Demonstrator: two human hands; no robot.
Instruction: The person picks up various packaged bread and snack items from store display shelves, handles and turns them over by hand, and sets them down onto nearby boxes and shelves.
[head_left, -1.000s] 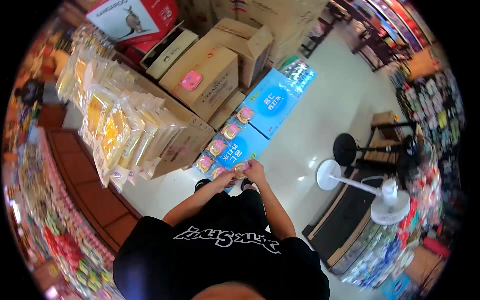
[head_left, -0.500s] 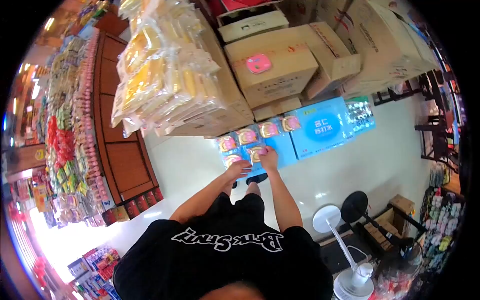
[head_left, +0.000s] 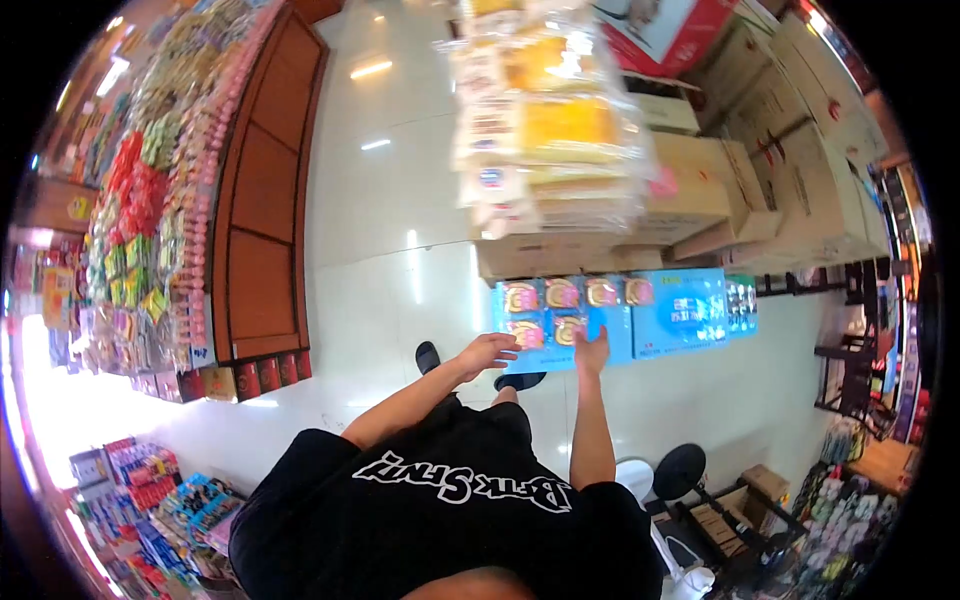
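Several small clear-wrapped packets (head_left: 562, 293) holding round pink-and-cream pieces lie in two rows on a blue carton (head_left: 617, 318). My left hand (head_left: 486, 356) hovers at the carton's left edge with its fingers spread, near the left packet (head_left: 525, 334) of the front row. My right hand (head_left: 592, 352) is over the carton just right of another front-row packet (head_left: 568, 331). Its thumb and fingers are apart, and the thumb is close to that packet's edge; whether it touches cannot be made out. No object shows in either palm.
Beyond the carton stands a tall pile of yellow-filled bags (head_left: 565, 125) by brown cardboard boxes (head_left: 685, 185). Another blue carton (head_left: 680, 312) adjoins on the right. At left is a wooden display counter (head_left: 262, 250) with hanging packets; a black round-headed stand (head_left: 680, 470) is lower right.
My view has swung left, so the carton and boxes sit further right. My right hand's fingers have come off the front-row packet. One slippered foot now shows out to the left.
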